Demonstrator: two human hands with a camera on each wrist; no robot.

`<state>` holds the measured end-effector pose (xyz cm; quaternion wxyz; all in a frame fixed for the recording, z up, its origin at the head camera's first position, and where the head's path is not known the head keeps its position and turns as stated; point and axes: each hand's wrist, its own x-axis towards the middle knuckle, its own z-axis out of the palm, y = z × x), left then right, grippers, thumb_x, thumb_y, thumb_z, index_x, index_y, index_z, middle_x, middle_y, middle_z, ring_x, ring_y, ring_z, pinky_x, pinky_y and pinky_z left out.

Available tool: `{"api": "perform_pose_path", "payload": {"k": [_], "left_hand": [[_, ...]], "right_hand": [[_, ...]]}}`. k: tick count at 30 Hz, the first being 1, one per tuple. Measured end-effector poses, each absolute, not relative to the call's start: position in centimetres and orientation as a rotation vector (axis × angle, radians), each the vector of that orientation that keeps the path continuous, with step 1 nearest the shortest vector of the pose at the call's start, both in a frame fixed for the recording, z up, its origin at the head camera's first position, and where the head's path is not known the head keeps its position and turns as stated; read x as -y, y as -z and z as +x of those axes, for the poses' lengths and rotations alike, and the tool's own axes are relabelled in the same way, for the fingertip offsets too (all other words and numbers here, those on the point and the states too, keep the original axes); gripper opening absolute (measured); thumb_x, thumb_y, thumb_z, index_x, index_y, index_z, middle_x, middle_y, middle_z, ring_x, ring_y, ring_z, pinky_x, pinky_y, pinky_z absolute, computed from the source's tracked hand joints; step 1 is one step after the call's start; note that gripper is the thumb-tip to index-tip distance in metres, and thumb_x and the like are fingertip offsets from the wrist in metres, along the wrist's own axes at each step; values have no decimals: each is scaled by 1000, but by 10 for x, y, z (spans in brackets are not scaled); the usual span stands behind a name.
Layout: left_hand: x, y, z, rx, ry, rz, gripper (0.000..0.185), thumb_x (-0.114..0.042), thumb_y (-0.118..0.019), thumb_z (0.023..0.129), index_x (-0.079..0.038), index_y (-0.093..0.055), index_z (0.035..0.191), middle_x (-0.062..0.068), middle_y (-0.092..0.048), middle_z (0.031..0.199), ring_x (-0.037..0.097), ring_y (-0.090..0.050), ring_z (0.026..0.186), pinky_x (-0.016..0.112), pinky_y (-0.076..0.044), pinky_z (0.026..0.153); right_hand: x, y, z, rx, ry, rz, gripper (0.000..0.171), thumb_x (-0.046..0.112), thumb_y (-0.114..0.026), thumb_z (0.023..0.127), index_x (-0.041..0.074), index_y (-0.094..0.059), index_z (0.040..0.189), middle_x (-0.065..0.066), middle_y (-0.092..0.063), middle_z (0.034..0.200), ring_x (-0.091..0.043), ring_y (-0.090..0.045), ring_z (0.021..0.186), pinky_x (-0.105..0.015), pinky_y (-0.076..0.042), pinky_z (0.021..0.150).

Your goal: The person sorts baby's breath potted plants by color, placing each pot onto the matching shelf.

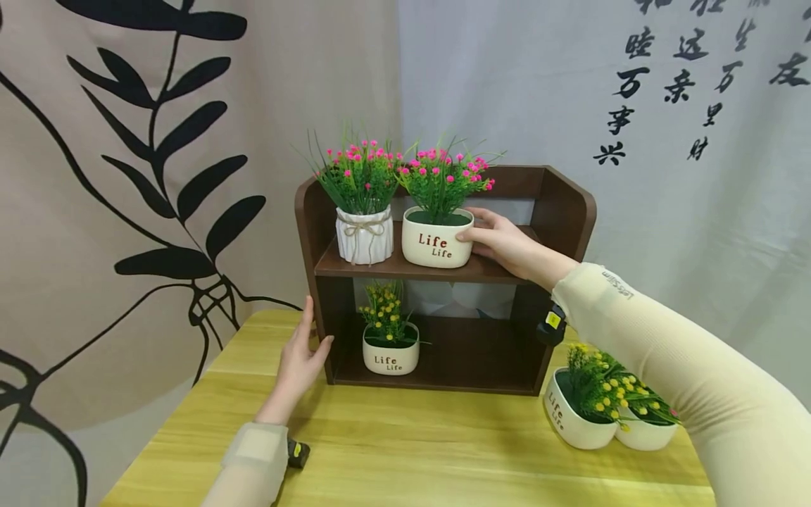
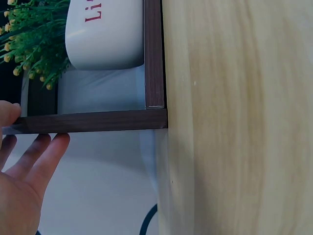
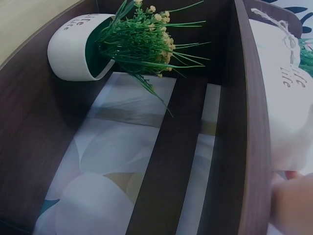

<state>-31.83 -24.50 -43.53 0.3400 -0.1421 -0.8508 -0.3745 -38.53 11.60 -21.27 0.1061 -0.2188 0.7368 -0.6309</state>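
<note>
The white oval ceramic pot lettered "Life" with pink flowers (image 1: 437,238), upright on the dark wooden shelf unit's (image 1: 573,204) upper board, is clasped at its right side by the right hand (image 1: 500,243), while the left hand (image 1: 303,355), fingers straight, is pressed against the unit's left wall.

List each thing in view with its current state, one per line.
Pink-flowered Life pot: upright on upper shelf, held by right hand.
Ribbed pot: upright, beside it.
Yellow-flowered pot: upright on lower shelf.
Shelf unit: standing on table; left hand touches its side, fingers straight.
</note>
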Motion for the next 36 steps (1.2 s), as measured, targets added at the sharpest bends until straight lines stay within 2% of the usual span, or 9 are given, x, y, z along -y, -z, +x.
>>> {"api": "perform_pose_path", "payload": {"k": [3, 10, 17, 20, 28, 36], "left_hand": [[242, 436, -319, 2213, 987, -371, 90, 0, -67, 89, -20, -12, 158, 26, -35, 149, 43, -61, 97, 23, -43, 43], [235, 435, -321, 2217, 1016, -382, 91, 0, -66, 90, -22, -10, 158, 26, -34, 149, 43, -60, 101, 24, -44, 45], [231, 430, -322, 2222, 1017, -374, 90, -1, -66, 90, -22, -10, 158, 26, -34, 149, 42, -60, 99, 26, -45, 47], [232, 428, -322, 2217, 1004, -376, 90, -1, -66, 90, -22, -10, 158, 27, -34, 149, 44, -60, 101, 26, -47, 48], [240, 429, -318, 2252, 1006, -338, 89, -3, -64, 92, -24, -7, 158, 26, -33, 150, 45, -58, 106, 27, -47, 50], [243, 432, -316, 2258, 1020, -340, 90, -3, -64, 92, -26, -8, 158, 27, -32, 150, 45, -59, 103, 26, -44, 45]], "right_hand": [[-115, 212, -385, -2181, 1842, -648, 81, 11, -58, 91, 7, -9, 156, -22, -32, 149, -29, -35, 137, -41, -27, 112], [-117, 210, -382, -2162, 1860, -647, 83, 11, -57, 91, 11, -5, 157, -21, -33, 148, -29, -34, 137, -42, -25, 113], [-129, 202, -367, -2196, 1851, -630, 82, 15, -58, 94, 13, -5, 157, -17, -21, 156, -25, -24, 143, -42, -23, 114], [-137, 201, -352, -2243, 1836, -611, 79, 18, -58, 94, 12, -10, 157, -16, -20, 157, -25, -23, 143, -43, -23, 113], [-155, 210, -293, -2276, 1737, -672, 68, 20, -57, 96, 7, -22, 153, -19, -29, 152, -33, -33, 138, -44, -27, 112], [-182, 233, -243, -2258, 1608, -739, 63, 19, -59, 96, 3, -29, 150, -19, -38, 148, -34, -38, 135, -45, -31, 109]]}}
